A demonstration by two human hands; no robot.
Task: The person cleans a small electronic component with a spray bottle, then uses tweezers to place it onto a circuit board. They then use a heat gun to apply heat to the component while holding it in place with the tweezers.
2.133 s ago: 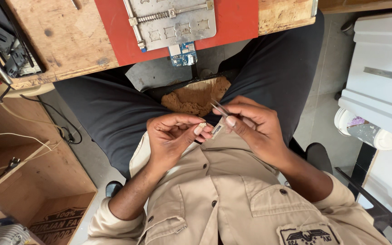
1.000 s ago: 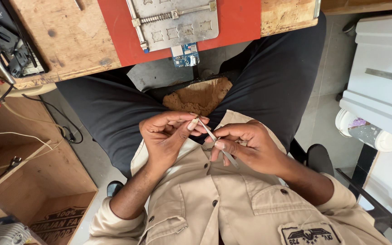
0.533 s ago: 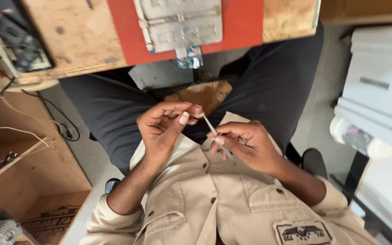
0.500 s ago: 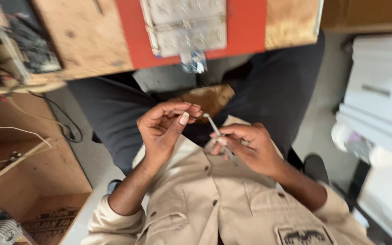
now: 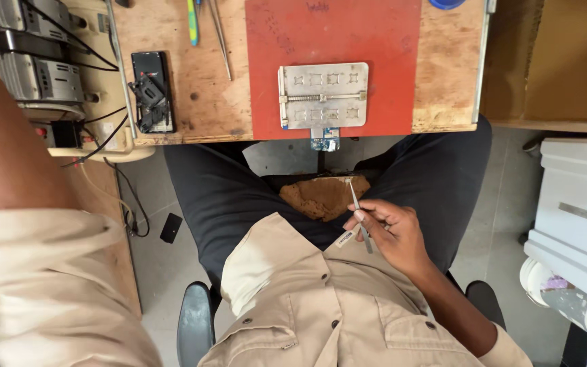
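Holding the tweezers (image 5: 359, 216) alone now, the right hand (image 5: 390, 234) rests over the lap with its fingers pinched closed around the thin metal tool, whose tip points up toward the bench (image 5: 191, 102) edge. Half a second ago both hands met in front of the shirt, the left fingertips touching near the tweezer tip; the left hand has since left that spot, and only a bare forearm and beige sleeve (image 5: 42, 272) fill the left edge of the view, so whether that hand is open or closed cannot be told. The view has also swung, showing much more of the bench top than before.

On the bench lies one red mat (image 5: 334, 41), and on it sits one grey metal holder plate (image 5: 323, 95) with square cut-outs; one small blue circuit board (image 5: 325, 141) is clamped at its lower edge, jutting just past the bench rim. Left of the mat lies one black phone body (image 5: 152, 92), opened up with parts showing inside. Above it lie a green-handled tool (image 5: 192, 20) and a second pair of slim metal tweezers (image 5: 219, 34). Grey boxes with cables (image 5: 28, 68) stand at the far left. A white container (image 5: 579, 211) stands on the floor at the right.
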